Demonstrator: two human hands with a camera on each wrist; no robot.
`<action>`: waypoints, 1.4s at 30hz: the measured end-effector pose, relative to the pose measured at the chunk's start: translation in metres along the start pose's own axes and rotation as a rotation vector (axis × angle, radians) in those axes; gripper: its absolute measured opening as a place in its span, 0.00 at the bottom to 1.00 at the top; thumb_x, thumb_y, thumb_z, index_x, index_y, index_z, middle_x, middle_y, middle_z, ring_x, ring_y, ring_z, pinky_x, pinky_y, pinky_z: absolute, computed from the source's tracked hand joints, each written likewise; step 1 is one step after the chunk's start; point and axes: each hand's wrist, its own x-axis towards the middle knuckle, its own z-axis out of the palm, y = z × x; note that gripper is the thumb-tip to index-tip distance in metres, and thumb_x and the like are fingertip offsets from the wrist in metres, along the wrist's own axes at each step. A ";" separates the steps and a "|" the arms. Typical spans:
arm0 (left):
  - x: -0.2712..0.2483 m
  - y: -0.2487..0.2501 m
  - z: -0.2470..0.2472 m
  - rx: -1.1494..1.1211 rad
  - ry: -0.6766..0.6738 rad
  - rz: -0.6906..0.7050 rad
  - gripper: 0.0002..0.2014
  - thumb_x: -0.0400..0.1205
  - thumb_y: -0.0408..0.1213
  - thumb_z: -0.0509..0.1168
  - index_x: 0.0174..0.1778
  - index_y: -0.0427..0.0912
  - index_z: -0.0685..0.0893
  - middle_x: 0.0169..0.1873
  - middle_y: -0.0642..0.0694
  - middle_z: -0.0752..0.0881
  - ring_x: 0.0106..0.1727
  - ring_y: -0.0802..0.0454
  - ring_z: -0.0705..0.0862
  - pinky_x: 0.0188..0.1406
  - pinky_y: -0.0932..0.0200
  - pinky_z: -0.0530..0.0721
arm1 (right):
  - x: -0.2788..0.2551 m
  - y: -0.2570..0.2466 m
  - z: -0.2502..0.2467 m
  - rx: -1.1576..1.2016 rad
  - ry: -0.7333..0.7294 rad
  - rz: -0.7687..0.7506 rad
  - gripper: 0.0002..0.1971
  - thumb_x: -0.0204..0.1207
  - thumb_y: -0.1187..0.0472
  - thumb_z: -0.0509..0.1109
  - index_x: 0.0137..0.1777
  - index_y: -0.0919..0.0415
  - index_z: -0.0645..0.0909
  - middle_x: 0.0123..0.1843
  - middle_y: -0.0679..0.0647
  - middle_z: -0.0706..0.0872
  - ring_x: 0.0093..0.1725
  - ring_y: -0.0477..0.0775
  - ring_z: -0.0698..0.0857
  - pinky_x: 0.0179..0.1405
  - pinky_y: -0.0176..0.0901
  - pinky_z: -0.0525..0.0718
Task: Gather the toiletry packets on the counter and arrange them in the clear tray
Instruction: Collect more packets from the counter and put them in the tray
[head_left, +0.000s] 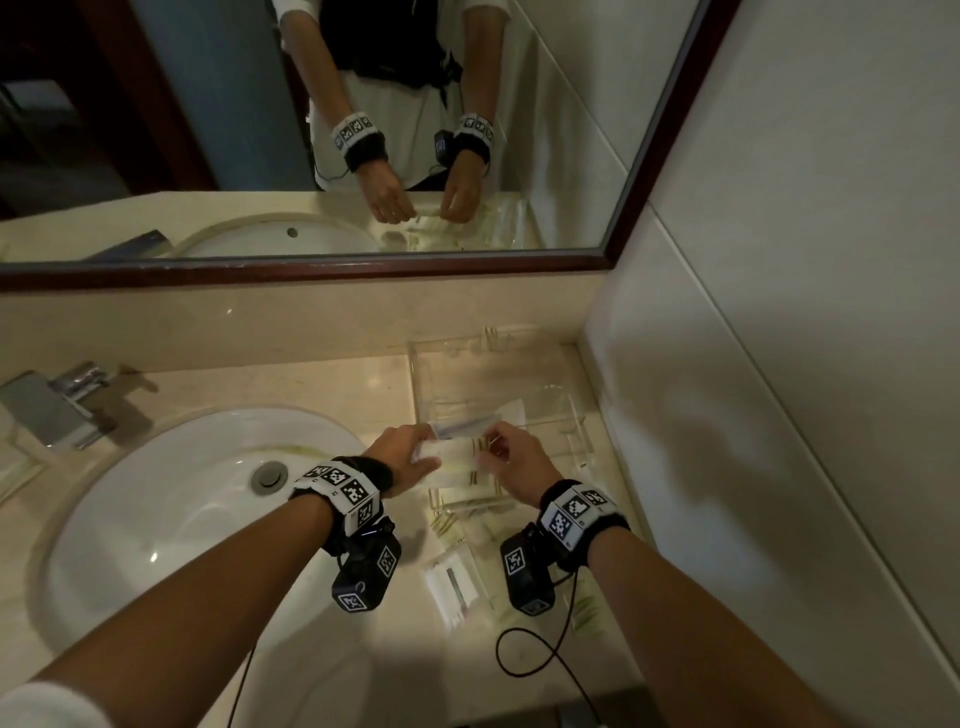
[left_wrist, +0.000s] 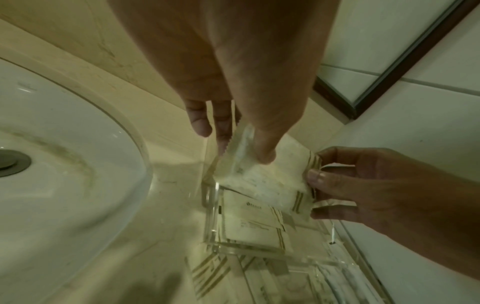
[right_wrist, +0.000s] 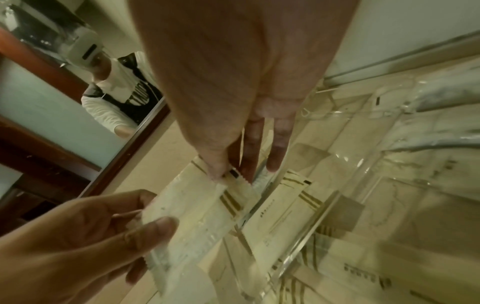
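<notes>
Both hands hold one white toiletry packet with gold stripes (head_left: 457, 451) just above the near end of the clear tray (head_left: 574, 410). My left hand (head_left: 423, 453) pinches its plain end (left_wrist: 241, 164), thumb on top. My right hand (head_left: 491, 453) pinches the striped end (right_wrist: 231, 197) between thumb and fingers. Beneath the held packet, several similar packets (left_wrist: 254, 222) lie flat in the tray's near compartment, and a long wrapped item (head_left: 467, 428) lies further in. More packets (head_left: 452, 582) lie loose on the counter under my wrists, one (head_left: 587, 613) near the right wall.
A white sink basin (head_left: 182, 519) sits left of the tray, with a chrome faucet (head_left: 57, 405) behind it. The mirror (head_left: 311, 130) runs along the back and a tiled wall (head_left: 779, 364) bounds the counter on the right. A black cable (head_left: 545, 660) loops over the counter's front.
</notes>
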 end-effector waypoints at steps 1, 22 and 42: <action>0.000 0.000 0.001 -0.005 0.002 0.005 0.18 0.81 0.45 0.64 0.66 0.44 0.76 0.60 0.39 0.83 0.60 0.41 0.81 0.58 0.52 0.80 | 0.000 0.001 -0.002 -0.011 0.004 0.009 0.04 0.78 0.62 0.71 0.45 0.56 0.77 0.39 0.49 0.83 0.40 0.51 0.81 0.43 0.42 0.79; 0.025 0.003 0.045 -0.035 -0.029 -0.106 0.06 0.77 0.34 0.64 0.46 0.50 0.78 0.50 0.41 0.85 0.51 0.41 0.85 0.49 0.53 0.81 | 0.016 0.017 0.001 -0.364 -0.056 0.204 0.12 0.83 0.62 0.64 0.65 0.56 0.71 0.59 0.62 0.79 0.52 0.62 0.83 0.54 0.53 0.84; -0.014 -0.032 -0.028 -0.093 0.129 -0.142 0.04 0.76 0.35 0.64 0.37 0.48 0.78 0.38 0.46 0.84 0.40 0.47 0.81 0.42 0.60 0.77 | 0.040 -0.066 -0.001 -0.700 -0.180 -0.029 0.11 0.81 0.52 0.64 0.57 0.57 0.76 0.57 0.55 0.81 0.52 0.57 0.82 0.52 0.50 0.81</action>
